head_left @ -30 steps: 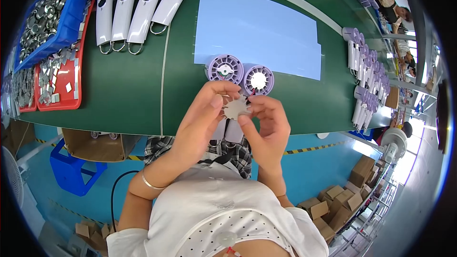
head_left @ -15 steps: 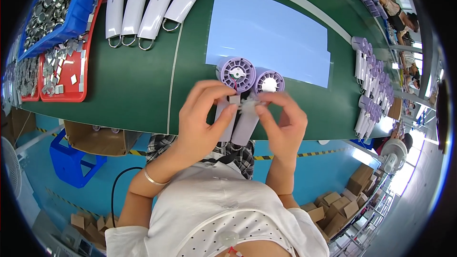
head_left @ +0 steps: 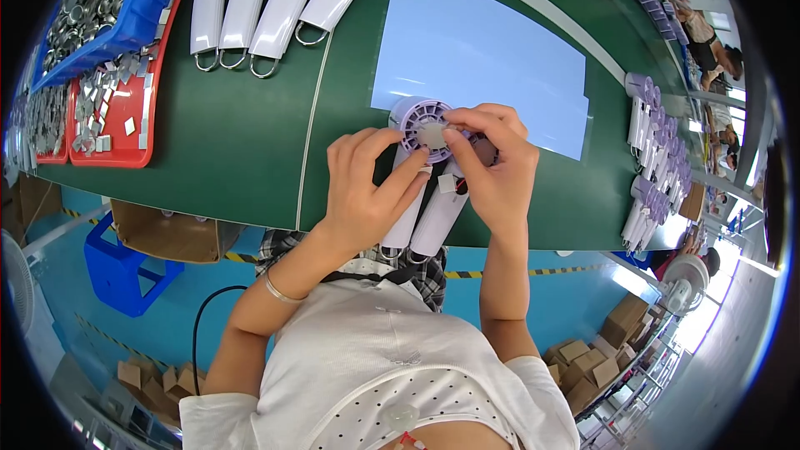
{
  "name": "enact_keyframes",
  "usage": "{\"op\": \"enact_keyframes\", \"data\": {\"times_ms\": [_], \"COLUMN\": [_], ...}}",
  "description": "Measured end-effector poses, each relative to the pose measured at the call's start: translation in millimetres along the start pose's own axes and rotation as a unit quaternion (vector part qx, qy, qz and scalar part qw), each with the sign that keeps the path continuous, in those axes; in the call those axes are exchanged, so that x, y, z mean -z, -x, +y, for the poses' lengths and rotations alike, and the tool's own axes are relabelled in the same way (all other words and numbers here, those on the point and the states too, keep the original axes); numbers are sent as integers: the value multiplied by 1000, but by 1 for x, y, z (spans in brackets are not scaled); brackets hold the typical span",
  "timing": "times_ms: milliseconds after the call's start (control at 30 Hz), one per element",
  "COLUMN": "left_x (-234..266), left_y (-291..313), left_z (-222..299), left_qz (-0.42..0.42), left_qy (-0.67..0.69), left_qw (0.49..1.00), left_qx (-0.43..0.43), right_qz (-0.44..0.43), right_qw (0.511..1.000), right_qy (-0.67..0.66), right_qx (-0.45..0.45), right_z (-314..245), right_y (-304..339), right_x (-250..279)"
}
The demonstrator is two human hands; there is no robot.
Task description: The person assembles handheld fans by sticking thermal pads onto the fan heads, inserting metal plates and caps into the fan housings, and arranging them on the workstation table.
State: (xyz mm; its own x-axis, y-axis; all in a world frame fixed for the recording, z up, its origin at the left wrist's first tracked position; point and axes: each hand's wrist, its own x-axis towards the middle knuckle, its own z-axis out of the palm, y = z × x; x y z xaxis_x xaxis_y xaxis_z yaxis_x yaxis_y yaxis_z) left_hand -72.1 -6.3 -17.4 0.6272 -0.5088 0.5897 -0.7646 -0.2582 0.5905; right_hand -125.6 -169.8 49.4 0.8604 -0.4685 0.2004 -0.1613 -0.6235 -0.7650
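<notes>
In the head view, the dull grey round disc (head_left: pixel 432 135), seen a moment ago between the hands over the handles, is now brought to the face of the ribbed purple plastic fan head (head_left: pixel 408 111) near mid-frame; disc and face are thus apparently being fitted together. The disc's right edge is met by the right hand (head_left: pixel 502 154); whether it is pinched or merely pressed by the fingers cannot be told. The left hand (head_left: pixel 367 187) is placed at the fan head's lower left, thumb and forefinger parted, its grip uncertain. Just below, a flat white square pad (head_left: pixel 447 184) is seen by a smooth pale handle (head_left: pixel 435 225). Above, a satiny blue sheet (head_left: pixel 487 50) is spread on the green desk (head_left: pixel 242 150).
</notes>
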Motion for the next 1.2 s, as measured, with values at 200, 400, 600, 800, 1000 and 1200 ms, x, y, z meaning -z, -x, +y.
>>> {"op": "enact_keyframes", "data": {"times_ms": [200,400,600,800,1000,1200], "left_x": [-3,-3,-4,-5,-5,-5], "left_y": [-3,-2,-2,-2,-3,-3], "left_z": [-1,-1,-2,-2,-2,-1], "left_qz": [10,18,14,13,13,22], "left_qy": [20,32,39,43,46,38], "left_qw": [999,999,999,999,999,999], "left_qx": [-24,-18,-21,-19,-19,-25], "right_qz": [1,54,27,-10,-43,-87], "right_qw": [990,963,965,967,965,973], "right_qy": [96,204,182,181,180,137], "right_qx": [104,170,187,180,183,166], "right_z": [2,-2,1,1,3,3], "right_y": [-4,2,0,-5,-11,-17], "right_x": [-3,-13,-11,-4,0,4]}}
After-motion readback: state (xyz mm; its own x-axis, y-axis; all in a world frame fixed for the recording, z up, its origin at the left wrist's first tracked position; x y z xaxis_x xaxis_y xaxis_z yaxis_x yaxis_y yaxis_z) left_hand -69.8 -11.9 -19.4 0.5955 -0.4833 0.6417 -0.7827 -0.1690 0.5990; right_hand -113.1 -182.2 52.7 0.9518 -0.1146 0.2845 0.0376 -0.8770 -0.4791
